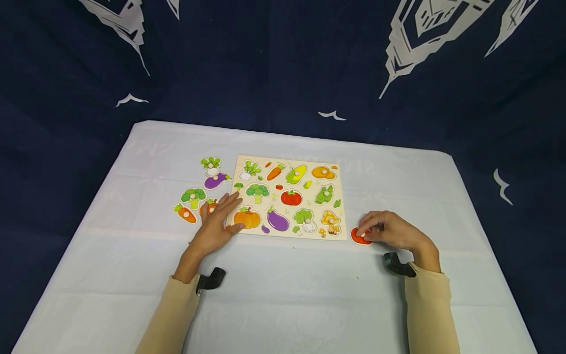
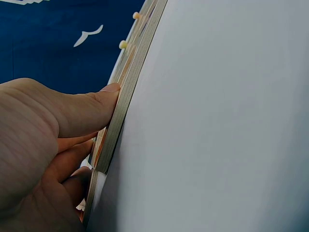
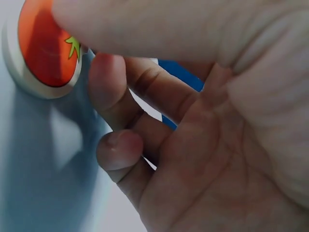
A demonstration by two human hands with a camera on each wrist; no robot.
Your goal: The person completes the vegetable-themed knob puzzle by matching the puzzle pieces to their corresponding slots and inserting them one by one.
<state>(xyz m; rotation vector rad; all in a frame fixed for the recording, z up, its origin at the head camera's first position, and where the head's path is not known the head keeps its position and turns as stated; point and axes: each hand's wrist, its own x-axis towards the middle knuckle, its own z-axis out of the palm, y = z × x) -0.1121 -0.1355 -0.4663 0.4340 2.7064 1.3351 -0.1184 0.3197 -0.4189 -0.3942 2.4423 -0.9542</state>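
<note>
A wooden vegetable puzzle board point(image 1: 287, 238) lies flat on the table. My left hand point(image 1: 216, 226) rests on its left edge; in the left wrist view the thumb point(image 2: 91, 108) presses on the edge of the board point(image 2: 120, 116). At the board's lower right corner, my right hand point(image 1: 393, 230) pinches a red tomato puzzle piece point(image 1: 357, 237) by its knob. The right wrist view shows that tomato piece point(image 3: 46, 53) tilted, its knob mostly hidden behind the thumb. A printed tomato point(image 1: 291, 198) shows in the middle of the board.
Left of the board lie loose pieces: a turnip point(image 1: 211, 163), an eggplant point(image 1: 214, 182), a broccoli point(image 1: 193, 196), a carrot point(image 1: 185, 214) and a pumpkin point(image 1: 211, 204) partly behind the left hand. Corn point(image 1: 296, 174) and mushroom point(image 1: 330, 221) pieces sit in the board.
</note>
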